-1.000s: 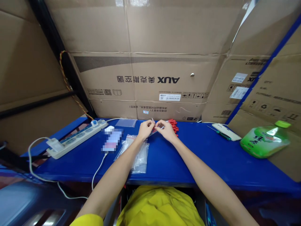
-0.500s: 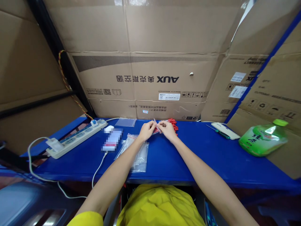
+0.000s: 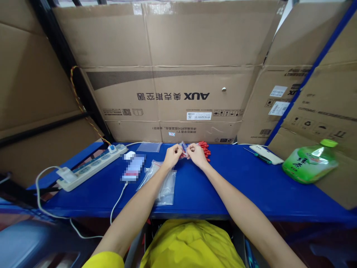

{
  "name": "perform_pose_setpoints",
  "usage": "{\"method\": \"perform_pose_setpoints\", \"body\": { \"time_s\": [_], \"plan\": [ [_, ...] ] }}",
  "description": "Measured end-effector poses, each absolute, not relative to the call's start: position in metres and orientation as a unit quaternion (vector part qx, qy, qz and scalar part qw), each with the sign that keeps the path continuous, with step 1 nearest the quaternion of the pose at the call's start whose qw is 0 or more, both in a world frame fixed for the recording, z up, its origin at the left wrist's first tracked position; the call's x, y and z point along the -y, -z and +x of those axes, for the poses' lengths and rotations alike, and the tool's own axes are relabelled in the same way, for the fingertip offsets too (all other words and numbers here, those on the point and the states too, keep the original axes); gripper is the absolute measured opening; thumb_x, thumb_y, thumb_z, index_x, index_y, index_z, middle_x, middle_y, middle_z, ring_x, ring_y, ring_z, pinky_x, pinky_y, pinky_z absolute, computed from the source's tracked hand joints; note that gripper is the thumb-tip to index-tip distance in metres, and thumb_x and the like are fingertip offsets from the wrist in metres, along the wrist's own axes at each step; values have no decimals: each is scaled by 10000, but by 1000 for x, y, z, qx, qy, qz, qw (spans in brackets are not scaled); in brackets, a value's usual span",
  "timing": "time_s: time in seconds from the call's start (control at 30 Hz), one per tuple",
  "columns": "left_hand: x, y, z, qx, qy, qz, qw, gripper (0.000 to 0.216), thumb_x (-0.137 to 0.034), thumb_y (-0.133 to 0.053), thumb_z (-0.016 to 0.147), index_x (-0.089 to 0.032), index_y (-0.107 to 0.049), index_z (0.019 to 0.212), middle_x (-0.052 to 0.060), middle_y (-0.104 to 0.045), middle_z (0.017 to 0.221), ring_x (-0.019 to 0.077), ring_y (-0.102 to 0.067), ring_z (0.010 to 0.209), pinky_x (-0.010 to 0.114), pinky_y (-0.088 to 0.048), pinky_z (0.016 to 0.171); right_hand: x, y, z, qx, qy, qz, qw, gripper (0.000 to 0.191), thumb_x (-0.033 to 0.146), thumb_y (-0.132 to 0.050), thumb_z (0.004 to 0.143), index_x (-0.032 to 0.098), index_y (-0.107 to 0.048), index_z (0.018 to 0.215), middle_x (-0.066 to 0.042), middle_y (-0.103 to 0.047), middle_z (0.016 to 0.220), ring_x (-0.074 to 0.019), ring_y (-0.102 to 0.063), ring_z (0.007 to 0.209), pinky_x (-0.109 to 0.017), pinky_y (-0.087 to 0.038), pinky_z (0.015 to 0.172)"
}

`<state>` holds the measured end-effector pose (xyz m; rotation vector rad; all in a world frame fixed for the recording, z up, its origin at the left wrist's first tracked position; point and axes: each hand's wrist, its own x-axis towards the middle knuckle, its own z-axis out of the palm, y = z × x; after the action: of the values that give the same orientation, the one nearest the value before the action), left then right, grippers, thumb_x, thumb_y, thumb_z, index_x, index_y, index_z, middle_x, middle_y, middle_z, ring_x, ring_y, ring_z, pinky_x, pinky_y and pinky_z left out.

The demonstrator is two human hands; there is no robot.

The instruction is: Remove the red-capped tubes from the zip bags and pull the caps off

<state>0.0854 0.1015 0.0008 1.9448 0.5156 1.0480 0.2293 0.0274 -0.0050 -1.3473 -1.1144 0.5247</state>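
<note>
A small clear plastic bag [image 3: 183, 147] with something red inside is pinched between both hands above the far middle of the blue table. My left hand [image 3: 172, 155] is closed on the bag's left side. On its right side my right hand [image 3: 196, 153] is closed too, fingertips partly hidden. Just beyond the right hand lies a pile of small red pieces [image 3: 205, 149], too small to name exactly. Below my left hand, a stack of clear zip bags [image 3: 164, 186] is partly covered by my left forearm.
To the left are a white power strip [image 3: 93, 165], a charging phone [image 3: 134, 168] and white cables. A flat clear bag [image 3: 150, 147] lies at the back. On the right are a white case with a green-handled tool [image 3: 264, 154] and a green bottle [image 3: 310, 162]. Cardboard [image 3: 167, 44] walls the back.
The bag between my hands stands more open to view, and my fingers have shifted slightly apart along it. The camera view has tilted a little; the table items lie as before.
</note>
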Motion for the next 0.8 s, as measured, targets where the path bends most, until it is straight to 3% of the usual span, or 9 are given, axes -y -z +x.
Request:
{"method": "perform_pose_setpoints", "body": {
  "time_s": [0.17,0.33,0.43,0.53,0.63,0.73,0.8],
  "plan": [
    [-102,1,87,-203,-432,760,441,258,-384,-544,888,-176,-536,735,-33,-510,657,104,-437,601,224,-342,600,-24,2,236,447,-225,-600,625,133,304,-623,799,233,-525,743,19,-638,572,-164,-641,493,-265,-544,508],
    [-103,0,87,-225,-449,741,446,248,-367,-538,883,-182,-522,717,-37,-503,637,105,-424,587,222,-339,589,-19,1,233,503,-145,-594,611,107,307,-610,803,241,-529,781,37,-614,569,-167,-609,492,-260,-490,510],
    [-100,-3,85,-234,-460,729,449,265,-387,-522,905,-189,-516,730,-41,-497,629,109,-422,584,222,-343,586,-15,-5,231,549,-70,-599,578,41,252,-585,810,243,-558,840,28,-662,661,-175,-651,600,-258,-485,587],
    [-97,-7,83,-231,-463,742,425,309,-423,-512,939,-190,-513,735,-37,-504,639,115,-439,601,226,-352,600,-10,-12,229,593,-23,-598,539,128,184,-536,819,238,-636,879,-2,-727,817,-183,-688,738,-267,-508,692],
    [-95,-10,82,-226,-463,765,388,343,-456,-496,968,-190,-537,756,-27,-534,661,126,-469,623,235,-366,624,-10,-14,227,604,-47,-600,522,291,153,-482,850,242,-726,983,-17,-770,911,-180,-695,731,-286,-543,743],
    [-94,-12,81,-235,-450,785,356,352,-474,-469,992,-200,-554,788,-14,-577,689,144,-512,652,245,-389,655,-15,-8,224,585,-146,-578,550,390,173,-470,883,247,-740,1155,-41,-782,1042,-169,-715,690,-294,-588,685],
    [-95,-12,81,-248,-456,798,305,349,-462,-447,1010,-208,-564,802,6,-607,745,167,-546,726,264,-415,722,-19,-4,224,574,-182,-558,571,417,178,-469,888,244,-739,1199,-55,-777,1098,-184,-745,768,-305,-612,678]
  ]
}}
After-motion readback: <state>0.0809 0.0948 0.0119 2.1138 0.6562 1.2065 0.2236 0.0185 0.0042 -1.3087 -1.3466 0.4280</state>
